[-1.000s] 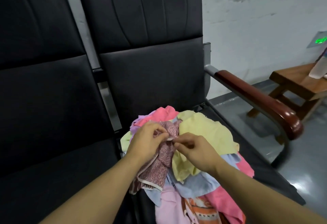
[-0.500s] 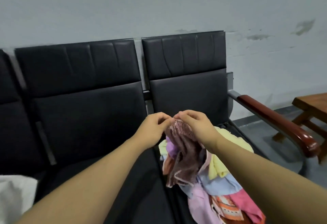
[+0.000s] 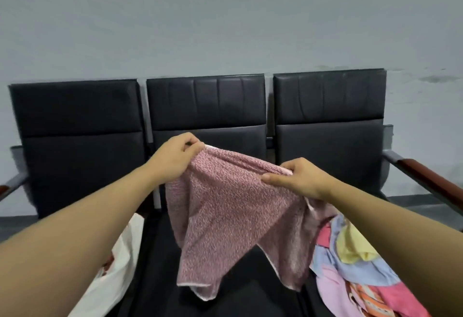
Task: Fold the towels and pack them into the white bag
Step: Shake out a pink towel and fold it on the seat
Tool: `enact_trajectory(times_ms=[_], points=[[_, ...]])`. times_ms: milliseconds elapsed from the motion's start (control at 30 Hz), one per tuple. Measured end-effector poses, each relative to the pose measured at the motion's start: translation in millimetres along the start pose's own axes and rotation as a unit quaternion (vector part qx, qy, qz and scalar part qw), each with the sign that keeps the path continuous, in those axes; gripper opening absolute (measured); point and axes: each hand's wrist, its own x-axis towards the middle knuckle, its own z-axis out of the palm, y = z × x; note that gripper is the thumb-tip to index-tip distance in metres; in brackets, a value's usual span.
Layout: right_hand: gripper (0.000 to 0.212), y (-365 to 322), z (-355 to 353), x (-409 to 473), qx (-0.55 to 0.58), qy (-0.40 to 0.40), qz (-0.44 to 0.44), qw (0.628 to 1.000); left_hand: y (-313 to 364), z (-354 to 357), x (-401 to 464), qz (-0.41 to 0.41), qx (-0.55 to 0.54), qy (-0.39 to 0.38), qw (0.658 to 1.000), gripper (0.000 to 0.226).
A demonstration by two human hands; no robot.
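Towel [image 3: 225, 219], pink with a fine speckled pattern, is held up in the air in front of a row of three black seats [image 3: 208, 106]. Its upper edge is stretched between both hands and sags slightly between them. The left hand [image 3: 172, 158] is curled round the upper left corner, with the fingertips pinched together on the white-piped hem. The right hand [image 3: 298, 178] grips the upper right corner, the thumb being laid flat along the near face of the cloth and the fingers wrapped over the edge behind it. The right hand is held lower than the left. Below the two grips the cloth hangs freely in loose folds, and its lower hem is seen above the front part of the middle seat pan; whether it touches the seat cannot be told.

A pile of unfolded towels [image 3: 350, 261], in pink, blue, yellow, lilac and orange print, is heaped on the right-hand seat, just beside the hanging cloth and partly covered by the right forearm. The white bag [image 3: 117, 269] lies on the left-hand seat near its front edge, partly hidden under the left forearm. A wooden armrest [image 3: 426, 178] is fitted at the right end of the row.
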Motion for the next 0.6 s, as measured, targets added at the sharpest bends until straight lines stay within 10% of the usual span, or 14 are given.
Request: enact_trajectory(times_ms=[233, 600], points=[[0.052, -13.7, 11.8, -0.5, 0.011, 0.008, -0.012, 1.0, -34.4, -40.1, -34.6, -0.054, 0.029, 0.004, 0.998, 0.071], [0.044, -28.9, 9.7, -11.5, 0.048, -0.008, -0.051, 0.998, -41.2, -50.1, -44.2, -0.025, 0.021, -0.008, 0.999, 0.066]])
